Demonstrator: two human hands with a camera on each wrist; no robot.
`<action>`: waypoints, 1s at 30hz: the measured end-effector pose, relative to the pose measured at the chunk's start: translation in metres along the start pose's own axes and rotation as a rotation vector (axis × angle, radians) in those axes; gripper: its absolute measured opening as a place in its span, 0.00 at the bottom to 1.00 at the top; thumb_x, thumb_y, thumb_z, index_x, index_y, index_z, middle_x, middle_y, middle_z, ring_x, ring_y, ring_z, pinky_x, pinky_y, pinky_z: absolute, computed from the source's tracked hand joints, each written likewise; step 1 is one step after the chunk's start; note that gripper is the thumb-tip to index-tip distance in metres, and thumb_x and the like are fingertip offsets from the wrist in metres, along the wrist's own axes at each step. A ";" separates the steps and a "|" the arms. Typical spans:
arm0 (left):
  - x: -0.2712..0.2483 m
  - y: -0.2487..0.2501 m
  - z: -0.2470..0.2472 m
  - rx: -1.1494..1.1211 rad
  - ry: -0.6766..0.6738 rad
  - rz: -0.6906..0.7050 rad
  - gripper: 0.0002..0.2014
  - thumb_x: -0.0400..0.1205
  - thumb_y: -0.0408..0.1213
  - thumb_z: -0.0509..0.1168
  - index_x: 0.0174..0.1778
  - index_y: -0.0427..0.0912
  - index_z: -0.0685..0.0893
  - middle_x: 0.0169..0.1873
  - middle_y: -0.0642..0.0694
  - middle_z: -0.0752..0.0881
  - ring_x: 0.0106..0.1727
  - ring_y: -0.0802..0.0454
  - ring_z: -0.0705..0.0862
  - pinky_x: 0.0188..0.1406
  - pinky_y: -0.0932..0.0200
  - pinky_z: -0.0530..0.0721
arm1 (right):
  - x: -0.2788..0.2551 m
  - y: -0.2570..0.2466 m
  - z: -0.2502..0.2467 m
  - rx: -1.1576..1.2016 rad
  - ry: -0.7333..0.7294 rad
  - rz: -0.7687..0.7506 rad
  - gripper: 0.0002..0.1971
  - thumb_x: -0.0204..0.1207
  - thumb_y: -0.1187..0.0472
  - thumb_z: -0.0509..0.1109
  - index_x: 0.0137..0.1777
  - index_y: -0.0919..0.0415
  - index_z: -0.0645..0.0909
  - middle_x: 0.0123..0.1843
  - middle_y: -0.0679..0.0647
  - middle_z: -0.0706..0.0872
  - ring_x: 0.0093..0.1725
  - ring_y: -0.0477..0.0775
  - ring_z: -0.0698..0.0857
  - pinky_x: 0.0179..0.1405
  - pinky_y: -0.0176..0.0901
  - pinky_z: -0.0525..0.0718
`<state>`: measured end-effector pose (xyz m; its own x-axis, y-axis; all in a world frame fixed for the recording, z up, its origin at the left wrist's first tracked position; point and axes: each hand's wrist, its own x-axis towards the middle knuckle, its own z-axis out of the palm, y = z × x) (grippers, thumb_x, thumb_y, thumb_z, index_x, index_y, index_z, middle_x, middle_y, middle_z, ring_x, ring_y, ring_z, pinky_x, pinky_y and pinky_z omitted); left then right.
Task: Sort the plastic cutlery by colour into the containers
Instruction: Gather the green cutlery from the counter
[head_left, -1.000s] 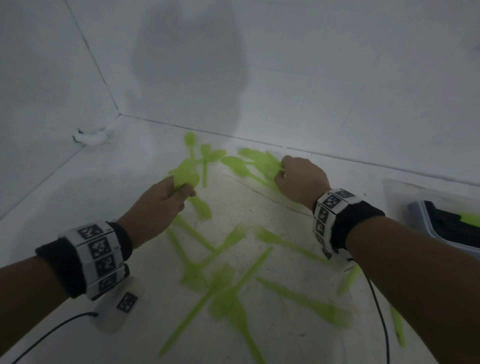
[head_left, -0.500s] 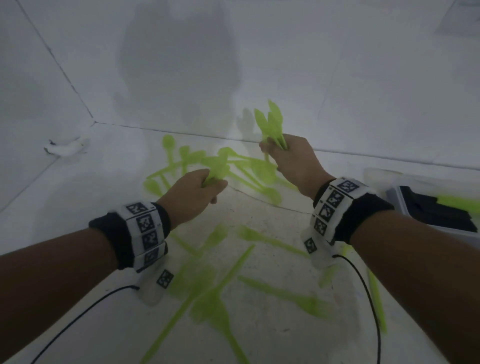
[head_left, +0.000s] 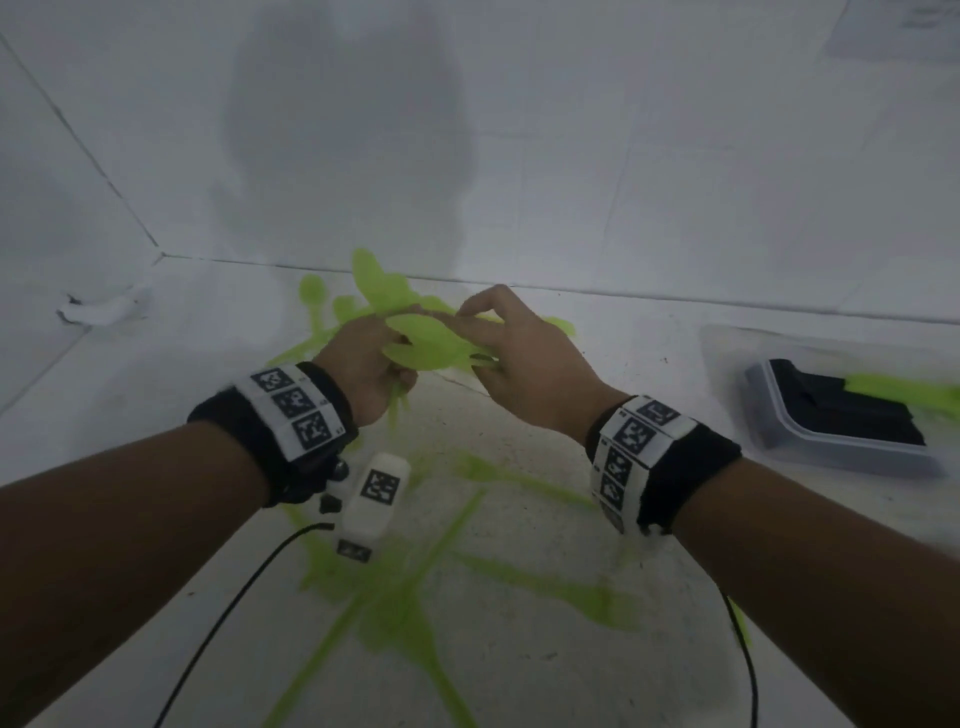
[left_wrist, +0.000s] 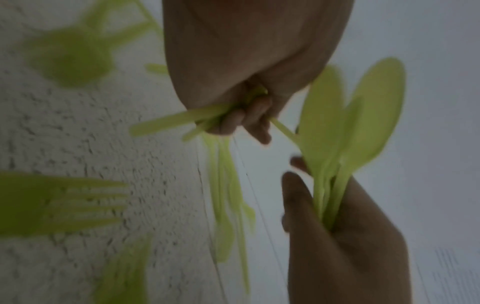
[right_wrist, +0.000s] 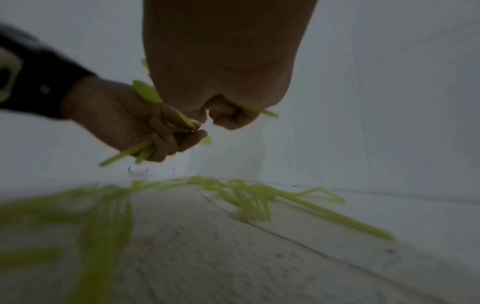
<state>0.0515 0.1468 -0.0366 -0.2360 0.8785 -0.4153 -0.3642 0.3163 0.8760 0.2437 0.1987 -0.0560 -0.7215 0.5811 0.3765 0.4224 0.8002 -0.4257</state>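
Both hands meet above the white table (head_left: 649, 364), holding a bunch of green plastic spoons (head_left: 431, 343) between them. My left hand (head_left: 363, 358) grips several green handles in its curled fingers (left_wrist: 233, 119); the handles stick out below the fist (right_wrist: 122, 154). My right hand (head_left: 519, 353) pinches green spoons by their stems (left_wrist: 335, 185), with the bowls (left_wrist: 376, 115) fanned upward. Several loose green forks and spoons (head_left: 395, 587) lie scattered on the table under the hands.
A clear container (head_left: 779, 431) at the right holds black cutlery (head_left: 831, 410), with a green piece (head_left: 904, 395) lying across it. White walls close the back and left. A small white object (head_left: 98, 309) sits in the back left corner. Wrist cables trail down.
Both hands lifted off the pile with green pieces. The right hand raised its spoons high, then brought them down to the left hand, so the two now meet.
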 end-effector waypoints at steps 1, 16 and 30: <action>0.003 0.001 -0.006 0.005 0.097 0.014 0.09 0.88 0.37 0.67 0.41 0.47 0.85 0.33 0.52 0.84 0.25 0.58 0.71 0.20 0.64 0.68 | -0.002 0.002 0.000 -0.076 0.000 -0.001 0.31 0.79 0.65 0.68 0.83 0.48 0.75 0.68 0.53 0.77 0.36 0.55 0.80 0.33 0.48 0.82; -0.001 -0.018 -0.041 1.105 0.075 0.323 0.15 0.89 0.50 0.61 0.57 0.40 0.76 0.40 0.46 0.81 0.40 0.48 0.79 0.39 0.55 0.77 | 0.002 0.057 0.003 -0.233 -0.225 0.668 0.11 0.86 0.49 0.65 0.46 0.55 0.75 0.47 0.53 0.77 0.52 0.61 0.80 0.46 0.46 0.72; 0.040 -0.040 0.008 1.470 -0.128 0.288 0.22 0.92 0.41 0.53 0.83 0.46 0.66 0.64 0.33 0.83 0.60 0.34 0.83 0.61 0.44 0.81 | 0.004 0.063 -0.014 0.159 0.091 0.813 0.12 0.89 0.52 0.60 0.64 0.60 0.72 0.49 0.59 0.89 0.49 0.63 0.87 0.49 0.54 0.85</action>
<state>0.0639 0.1723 -0.0861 -0.0338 0.9714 -0.2348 0.9017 0.1310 0.4121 0.2751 0.2530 -0.0700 -0.1748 0.9839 -0.0361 0.7046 0.0994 -0.7026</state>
